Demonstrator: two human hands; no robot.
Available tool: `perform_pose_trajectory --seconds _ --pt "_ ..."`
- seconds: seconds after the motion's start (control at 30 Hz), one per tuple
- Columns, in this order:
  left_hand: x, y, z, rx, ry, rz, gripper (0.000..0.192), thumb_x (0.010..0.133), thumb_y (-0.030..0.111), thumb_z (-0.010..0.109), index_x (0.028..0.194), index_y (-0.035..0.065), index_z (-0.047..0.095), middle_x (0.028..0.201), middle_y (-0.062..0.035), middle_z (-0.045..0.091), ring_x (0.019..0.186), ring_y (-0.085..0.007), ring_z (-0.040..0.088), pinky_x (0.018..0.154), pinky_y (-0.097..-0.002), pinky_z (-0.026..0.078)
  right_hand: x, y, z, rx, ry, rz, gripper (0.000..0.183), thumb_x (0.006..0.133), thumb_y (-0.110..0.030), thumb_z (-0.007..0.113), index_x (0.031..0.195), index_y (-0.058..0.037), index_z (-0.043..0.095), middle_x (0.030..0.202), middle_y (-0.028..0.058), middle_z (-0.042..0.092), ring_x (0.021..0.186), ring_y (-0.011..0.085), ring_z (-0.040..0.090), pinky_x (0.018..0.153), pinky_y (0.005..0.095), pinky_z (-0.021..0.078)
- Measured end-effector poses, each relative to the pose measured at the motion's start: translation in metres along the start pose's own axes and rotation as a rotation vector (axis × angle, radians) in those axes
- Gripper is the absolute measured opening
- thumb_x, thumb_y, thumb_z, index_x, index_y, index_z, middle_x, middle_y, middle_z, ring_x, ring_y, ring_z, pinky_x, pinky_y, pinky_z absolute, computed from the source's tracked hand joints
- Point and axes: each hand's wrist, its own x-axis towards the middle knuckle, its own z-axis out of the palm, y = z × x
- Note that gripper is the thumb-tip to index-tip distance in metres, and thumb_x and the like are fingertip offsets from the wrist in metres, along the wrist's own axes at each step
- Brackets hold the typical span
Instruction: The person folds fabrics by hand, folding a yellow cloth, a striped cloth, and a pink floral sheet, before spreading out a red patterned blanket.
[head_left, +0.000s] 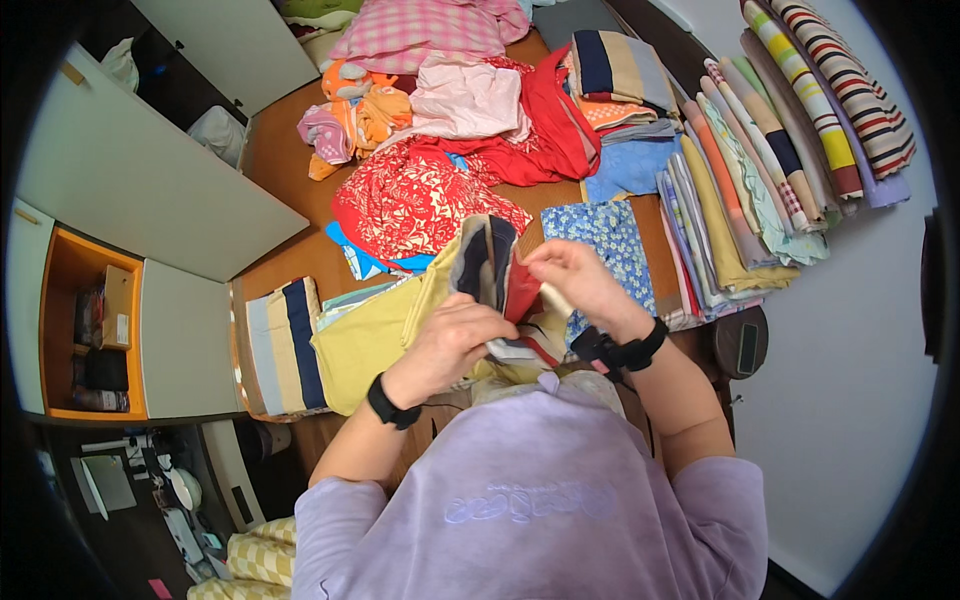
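Observation:
Between my hands is a striped cloth (517, 289) in navy, beige, grey and red, bunched with its edges spread apart. My left hand (450, 341) grips its near left side, fingers curled over the fabric. With thumb and fingertips, my right hand (577, 281) pinches its red edge on the right. Under and beside my left hand lies a yellow cloth (367, 337), spread out flat. A blue floral folded cloth (596, 247) lies just beyond my right hand. Left of the yellow cloth sits a folded striped cloth (281, 349) in pale blue, beige and navy.
Red patterned fabric (427, 202) is heaped ahead, with a pale pink cloth (469, 97) and an orange plush toy (345, 82) behind it. Folded fabrics (720, 217) stand in a row against the right wall. An open cabinet door (180, 157) juts in from the left.

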Motion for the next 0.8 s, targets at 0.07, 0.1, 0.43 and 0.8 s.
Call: perform_pose_trajectory --seconds 0.07,0.1,0.43,0.8 --pt "0.007 0.003 0.01 -0.014 0.073 -0.065 0.027 0.057 -0.005 0.062 0.082 0.0047 0.058 0.076 -0.0072 0.058 0.072 -0.0232 0.055 0.064 -0.0321 0.041 -0.001 0.001 0.019 0.127 -0.01 0.007 0.007 0.08 -0.006 0.053 0.085 -0.0002 0.054 0.074 0.004 0.057 0.066 0.0079 0.054 0.056 0.021 0.043" --pt "0.007 0.005 0.013 -0.034 0.14 -0.133 0.029 0.056 -0.007 0.063 0.083 0.0041 0.056 0.076 -0.0079 0.057 0.072 -0.0238 0.055 0.063 -0.0318 0.043 -0.001 0.004 0.021 0.124 -0.016 0.005 0.007 0.08 -0.006 0.053 0.085 -0.0002 0.054 0.074 0.004 0.057 0.066 0.0079 0.054 0.056 0.021 0.043" --pt "0.003 -0.017 0.02 -0.209 0.331 -0.418 0.057 0.059 -0.012 0.064 0.108 0.0032 0.038 0.084 -0.0054 0.053 0.073 -0.0123 0.054 0.062 -0.0234 0.046 -0.015 -0.004 0.024 0.388 -0.134 0.025 0.029 0.075 -0.004 0.061 0.099 -0.0017 0.045 0.096 0.0091 0.056 0.087 0.0119 0.054 0.075 0.024 0.0443" --pt "0.004 -0.021 0.025 -0.516 0.319 -0.601 0.053 0.059 -0.008 0.069 0.101 0.0028 0.039 0.081 -0.006 0.052 0.076 -0.0115 0.053 0.066 -0.0225 0.044 -0.017 0.023 0.018 0.166 -0.086 -0.056 0.022 0.081 -0.013 0.056 0.097 0.0 0.05 0.088 0.0028 0.056 0.079 0.0079 0.052 0.069 0.0213 0.0432"
